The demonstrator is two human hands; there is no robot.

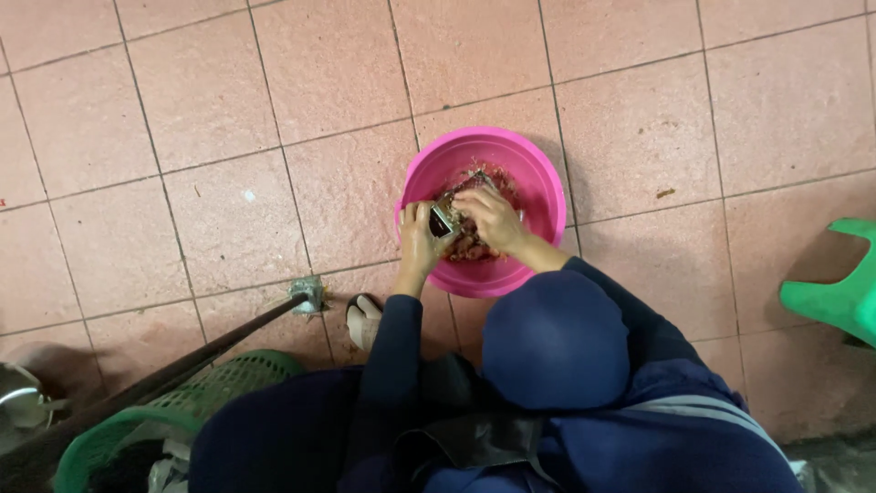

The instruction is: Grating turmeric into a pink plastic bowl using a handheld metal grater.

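A round pink plastic basin [538, 173] stands on the pink tiled floor in front of me. Inside it lies a heap of reddish-brown shredded bits [470, 245]. My left hand [417, 242] grips a small metal grater [444, 219] held over the basin. My right hand [493, 219] is closed over the grater's top, pressing a piece against it; the piece itself is hidden under my fingers. Both arms are in dark blue sleeves.
A green mesh basket [196, 402] sits at the lower left, with a dark pole [182, 365] slanting over it. My foot [365, 319] rests by the basin. A green plastic stool [835, 292] is at the right edge, and a metal pot [18, 397] at the far left.
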